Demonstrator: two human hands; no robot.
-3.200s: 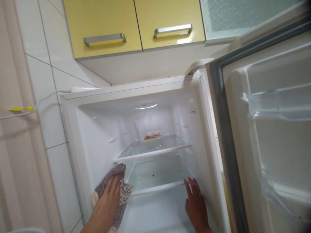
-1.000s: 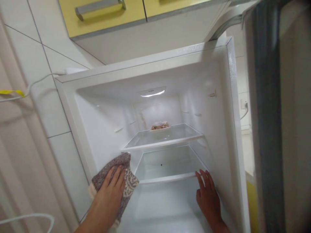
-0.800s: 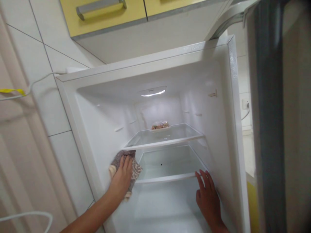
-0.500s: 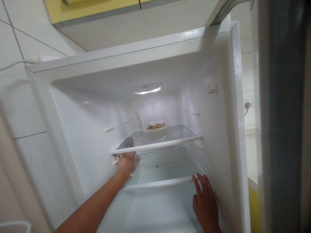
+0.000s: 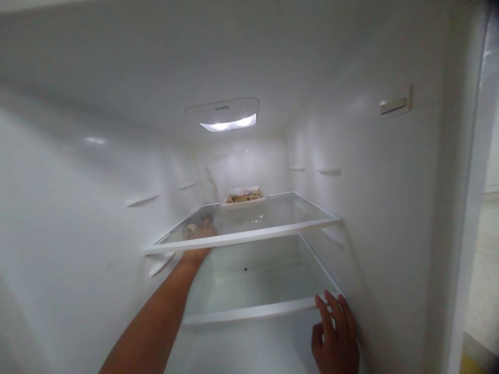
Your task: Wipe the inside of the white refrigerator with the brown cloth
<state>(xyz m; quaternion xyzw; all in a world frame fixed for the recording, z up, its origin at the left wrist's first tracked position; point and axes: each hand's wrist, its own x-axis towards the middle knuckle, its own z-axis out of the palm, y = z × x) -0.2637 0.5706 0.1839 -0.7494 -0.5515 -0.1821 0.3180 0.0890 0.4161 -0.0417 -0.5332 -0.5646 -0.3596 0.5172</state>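
Observation:
Inside a white fridge, my left hand (image 5: 203, 234) reaches under the upper glass shelf (image 5: 249, 238), seen through the glass. It is closed on a patterned cloth (image 5: 189, 231) near the left wall. The fingertips of my right hand (image 5: 336, 330) rest on the front edge of the lower glass shelf (image 5: 253, 313), at its right end. Those fingers are apart and hold nothing. A white tray of packed food (image 5: 244, 198) sits at the back of the upper shelf.
A lit lamp (image 5: 228, 122) is set in the fridge ceiling. Small shelf supports (image 5: 329, 171) stick out from both side walls. A switch (image 5: 393, 106) is on the right wall near the front.
The view has moved closer into the fridge. My left hand has gone deeper under the upper shelf with the cloth. My right hand stays at the lower shelf's front edge.

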